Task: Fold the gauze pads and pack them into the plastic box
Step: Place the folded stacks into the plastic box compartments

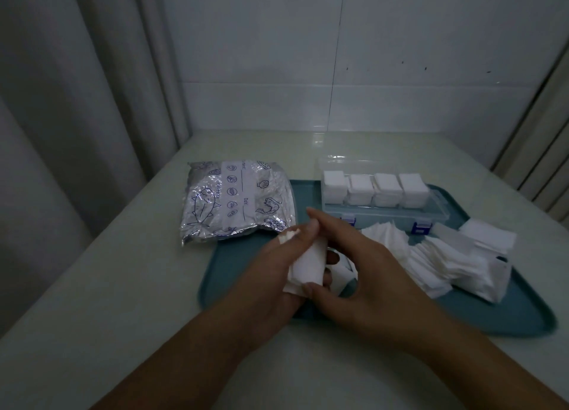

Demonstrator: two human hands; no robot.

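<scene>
Hands closed together on one gauze pad above the tray

Both your forearms come up from the lower edge and meet over the near left part of the teal tray [508, 320]. Your left hand [264, 274] lies palm-up beneath, its fingers curled around a folded gauze pad [308, 263], with the thumb pressed onto the pad's far end. Your right hand [363, 271] comes in from the right and arches over it, forefinger stretched toward the left thumb tip and thumb pinching the pad's near end. So both hands are closed on the same pad, held just above the tray.

The clear plastic box [431, 214] sits open on the tray's far side, with four stacks of folded pads [372, 188] standing in a row along its back. A loose heap of unfolded gauze [446, 262] lies on the tray's right half, in front of the box. A crinkled silver bag [237, 200] rests on the bench [92, 286], its right edge overlapping the tray's far left corner.

Your hands hide most of the held pad, so you cannot tell how many folds it has. The light is dim and the hands are slightly blurred.
</scene>
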